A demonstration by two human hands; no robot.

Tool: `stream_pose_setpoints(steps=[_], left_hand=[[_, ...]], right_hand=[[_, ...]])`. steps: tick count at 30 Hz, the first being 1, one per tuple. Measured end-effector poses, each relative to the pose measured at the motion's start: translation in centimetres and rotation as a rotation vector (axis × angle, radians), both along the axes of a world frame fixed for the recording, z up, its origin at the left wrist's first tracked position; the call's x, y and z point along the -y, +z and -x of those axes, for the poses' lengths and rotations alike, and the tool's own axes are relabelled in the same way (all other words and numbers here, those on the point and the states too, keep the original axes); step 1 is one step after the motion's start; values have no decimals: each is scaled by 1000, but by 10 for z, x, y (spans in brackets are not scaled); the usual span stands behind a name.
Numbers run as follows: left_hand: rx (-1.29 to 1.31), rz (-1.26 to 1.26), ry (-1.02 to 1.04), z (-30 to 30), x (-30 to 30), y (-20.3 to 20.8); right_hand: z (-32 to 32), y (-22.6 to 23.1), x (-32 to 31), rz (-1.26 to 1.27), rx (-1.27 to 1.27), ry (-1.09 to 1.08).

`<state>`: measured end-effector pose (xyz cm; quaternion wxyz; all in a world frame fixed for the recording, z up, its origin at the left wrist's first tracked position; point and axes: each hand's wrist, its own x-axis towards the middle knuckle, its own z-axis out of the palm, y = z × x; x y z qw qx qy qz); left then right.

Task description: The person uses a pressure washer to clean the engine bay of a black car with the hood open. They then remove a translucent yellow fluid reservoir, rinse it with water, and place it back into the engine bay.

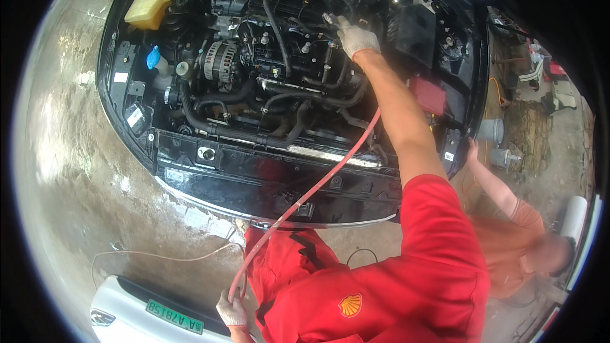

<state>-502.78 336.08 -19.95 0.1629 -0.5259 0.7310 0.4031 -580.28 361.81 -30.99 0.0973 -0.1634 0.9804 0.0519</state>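
Red hose (305,198) is gripped low by the gloved left hand (232,310) at bottom centre, apparently to keep slack off the bumper. It is run up over the front panel (254,171) into the engine bay (279,57). Its far end is clenched in the gloved right hand (356,38) at upper centre, nozzle aimed at the engine top. Yellow reservoir (147,7) is seen upper left; a co-worker's hand (472,150) is rested on the right fender.

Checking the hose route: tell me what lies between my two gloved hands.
In the head view, the red hose runs from the left hand across the car's front panel towards the right hand in the engine bay.
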Motion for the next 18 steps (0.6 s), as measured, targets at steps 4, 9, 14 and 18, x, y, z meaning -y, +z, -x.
stream_pose_setpoints(steps=[4,9,14,18], left_hand=[[11,6,-7,3,0,4],[-45,72,14,0,-1,7],[-20,50,35,2,4,14],[-18,82,58,6,9,25]], right_hand=[[1,5,6,35,29,-30],[-5,18,25,97,51,-79],[-16,32,77,86,102,127],[-10,36,121,180,111,43]])
